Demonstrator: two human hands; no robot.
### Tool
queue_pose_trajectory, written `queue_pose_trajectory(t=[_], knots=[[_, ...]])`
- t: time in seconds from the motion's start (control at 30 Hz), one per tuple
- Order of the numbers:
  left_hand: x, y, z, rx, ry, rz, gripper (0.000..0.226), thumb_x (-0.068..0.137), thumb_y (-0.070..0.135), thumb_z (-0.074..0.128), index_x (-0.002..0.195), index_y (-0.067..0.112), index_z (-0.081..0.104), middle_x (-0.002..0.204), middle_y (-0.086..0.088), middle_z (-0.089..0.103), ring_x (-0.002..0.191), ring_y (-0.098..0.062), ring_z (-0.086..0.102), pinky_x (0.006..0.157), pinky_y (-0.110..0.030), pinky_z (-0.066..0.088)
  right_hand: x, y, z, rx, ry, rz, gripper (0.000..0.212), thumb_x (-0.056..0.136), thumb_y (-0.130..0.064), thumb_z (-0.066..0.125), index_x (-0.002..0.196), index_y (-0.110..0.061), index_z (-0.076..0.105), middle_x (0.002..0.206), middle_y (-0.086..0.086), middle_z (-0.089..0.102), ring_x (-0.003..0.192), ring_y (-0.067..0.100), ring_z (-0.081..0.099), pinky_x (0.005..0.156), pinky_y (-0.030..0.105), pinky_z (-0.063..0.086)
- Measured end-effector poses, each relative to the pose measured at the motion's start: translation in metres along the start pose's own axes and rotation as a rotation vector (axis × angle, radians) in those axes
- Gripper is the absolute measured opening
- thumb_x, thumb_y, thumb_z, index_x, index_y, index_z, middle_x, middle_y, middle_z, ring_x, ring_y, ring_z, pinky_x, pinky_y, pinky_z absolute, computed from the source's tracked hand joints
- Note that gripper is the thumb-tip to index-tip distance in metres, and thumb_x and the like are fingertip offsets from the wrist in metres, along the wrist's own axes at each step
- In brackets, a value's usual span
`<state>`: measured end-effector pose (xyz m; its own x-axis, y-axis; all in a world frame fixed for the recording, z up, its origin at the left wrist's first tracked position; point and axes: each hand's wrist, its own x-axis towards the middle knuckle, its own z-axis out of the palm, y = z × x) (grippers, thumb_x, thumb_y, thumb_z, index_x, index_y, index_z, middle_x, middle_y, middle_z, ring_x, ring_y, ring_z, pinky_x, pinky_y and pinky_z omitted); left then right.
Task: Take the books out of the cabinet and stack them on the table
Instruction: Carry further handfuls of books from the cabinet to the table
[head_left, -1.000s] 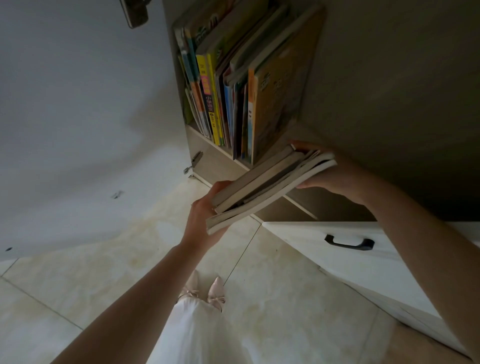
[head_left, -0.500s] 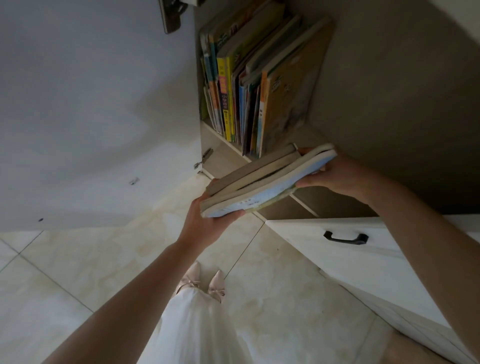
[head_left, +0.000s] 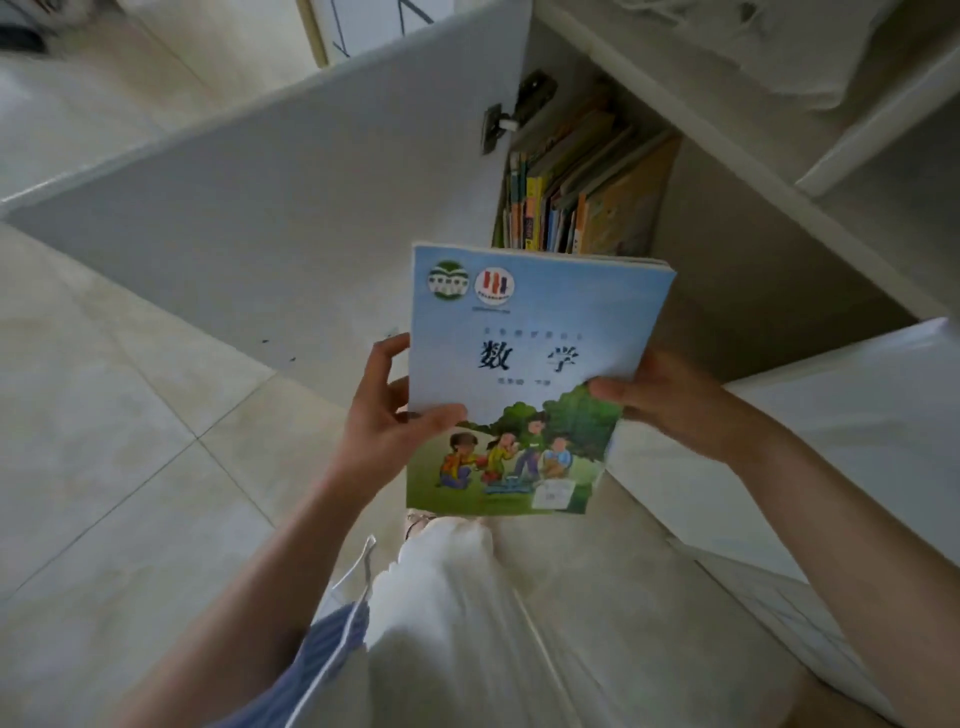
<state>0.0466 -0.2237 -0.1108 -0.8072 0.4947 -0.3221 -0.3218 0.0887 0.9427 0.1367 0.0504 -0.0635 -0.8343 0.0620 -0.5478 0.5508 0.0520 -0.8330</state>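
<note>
I hold a small stack of books (head_left: 524, 332) flat in front of me, its top one a blue cover with children on grass. My left hand (head_left: 387, 421) grips the stack's left edge, thumb on the cover. My right hand (head_left: 662, 395) grips the right edge. Beyond the stack, several colourful books (head_left: 576, 197) stand upright on a shelf inside the open cabinet (head_left: 727, 270). No table shows in this view.
The white cabinet door (head_left: 291, 208) stands open to the left, its hinge (head_left: 514, 111) near the top. A white drawer unit (head_left: 841, 431) juts out at the right. Pale tiled floor (head_left: 130, 467) lies below, with my white skirt at the bottom centre.
I have pulled the stack out of the cabinet and turned it cover-up toward me. My view has pulled back and tilted down, so the cabinet now looks farther away.
</note>
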Motion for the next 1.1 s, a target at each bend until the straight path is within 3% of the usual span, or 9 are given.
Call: queue_pose_trajectory(t=[0.1, 0.27, 0.33, 0.43, 0.47, 0.67, 0.87, 1.1], knots=[[-0.037, 0.019, -0.011, -0.097, 0.063, -0.057, 0.068, 0.064, 0.031, 0.084, 0.119, 0.042, 0.046, 0.102, -0.005, 0.075, 0.081, -0.036, 0.074, 0.06, -0.045, 0.061, -0.019, -0.011, 0.034, 0.141, 0.008, -0.031, 0.04, 0.066, -0.047, 0.078, 0.104, -0.037, 0.069, 0.112, -0.005, 0.071, 0.106, 0.017, 0.067, 0.079, 0.032, 0.058], [-0.088, 0.025, -0.022, -0.305, 0.189, -0.149, 0.062, 0.07, 0.032, 0.084, 0.121, 0.042, 0.05, 0.103, -0.012, 0.075, 0.083, -0.045, 0.072, 0.063, -0.053, 0.059, -0.038, -0.033, 0.089, 0.181, 0.161, -0.175, 0.049, 0.072, -0.048, 0.071, 0.117, -0.031, 0.059, 0.114, -0.005, 0.07, 0.107, 0.014, 0.066, 0.096, 0.044, 0.051], [-0.11, 0.026, -0.028, -0.383, 0.274, -0.174, 0.067, 0.066, 0.033, 0.085, 0.122, 0.041, 0.05, 0.1, -0.012, 0.075, 0.081, -0.044, 0.072, 0.062, -0.051, 0.059, -0.045, -0.039, 0.109, 0.113, 0.151, -0.235, 0.051, 0.074, -0.04, 0.07, 0.122, -0.037, 0.051, 0.115, -0.014, 0.067, 0.106, 0.007, 0.065, 0.094, 0.039, 0.053], [-0.139, 0.024, -0.037, -0.438, 0.376, -0.181, 0.06, 0.069, 0.028, 0.084, 0.119, 0.038, 0.053, 0.095, -0.011, 0.076, 0.076, -0.041, 0.073, 0.056, -0.044, 0.059, -0.057, -0.05, 0.133, -0.058, 0.092, -0.346, 0.073, 0.082, -0.021, 0.07, 0.139, -0.04, 0.028, 0.117, -0.046, 0.05, 0.109, -0.016, 0.053, 0.086, 0.011, 0.049], [-0.15, 0.025, -0.042, -0.451, 0.416, -0.168, 0.058, 0.068, 0.027, 0.084, 0.117, 0.037, 0.055, 0.095, -0.01, 0.075, 0.076, -0.041, 0.073, 0.055, -0.043, 0.059, -0.06, -0.051, 0.144, -0.099, 0.057, -0.376, 0.078, 0.085, -0.016, 0.068, 0.142, -0.04, 0.023, 0.12, -0.05, 0.044, 0.112, -0.019, 0.049, 0.086, 0.009, 0.047], [-0.219, 0.018, -0.069, -0.433, 0.555, -0.129, 0.054, 0.071, 0.029, 0.079, 0.12, 0.027, 0.055, 0.094, -0.009, 0.076, 0.075, -0.039, 0.074, 0.056, -0.04, 0.059, -0.081, -0.05, 0.206, -0.031, -0.074, -0.31, 0.078, 0.09, -0.015, 0.062, 0.145, -0.047, 0.017, 0.139, -0.012, 0.049, 0.118, 0.009, 0.057, 0.088, 0.044, 0.056], [-0.301, -0.002, -0.095, -0.42, 0.671, -0.103, 0.041, 0.082, 0.024, 0.075, 0.119, 0.024, 0.056, 0.095, -0.009, 0.076, 0.076, -0.037, 0.074, 0.057, -0.039, 0.059, -0.112, -0.037, 0.277, -0.033, -0.189, -0.262, 0.073, 0.091, -0.018, 0.06, 0.138, -0.058, 0.021, 0.135, -0.015, 0.05, 0.111, 0.015, 0.063, 0.078, 0.043, 0.059], [-0.413, -0.026, -0.125, -0.397, 0.871, -0.092, 0.024, 0.089, 0.021, 0.067, 0.112, 0.021, 0.058, 0.092, -0.008, 0.075, 0.073, -0.03, 0.075, 0.054, -0.032, 0.058, -0.153, -0.017, 0.377, -0.11, -0.342, -0.202, 0.072, 0.094, -0.017, 0.056, 0.145, -0.049, 0.016, 0.129, -0.017, 0.048, 0.096, 0.007, 0.068, 0.064, 0.031, 0.06]])
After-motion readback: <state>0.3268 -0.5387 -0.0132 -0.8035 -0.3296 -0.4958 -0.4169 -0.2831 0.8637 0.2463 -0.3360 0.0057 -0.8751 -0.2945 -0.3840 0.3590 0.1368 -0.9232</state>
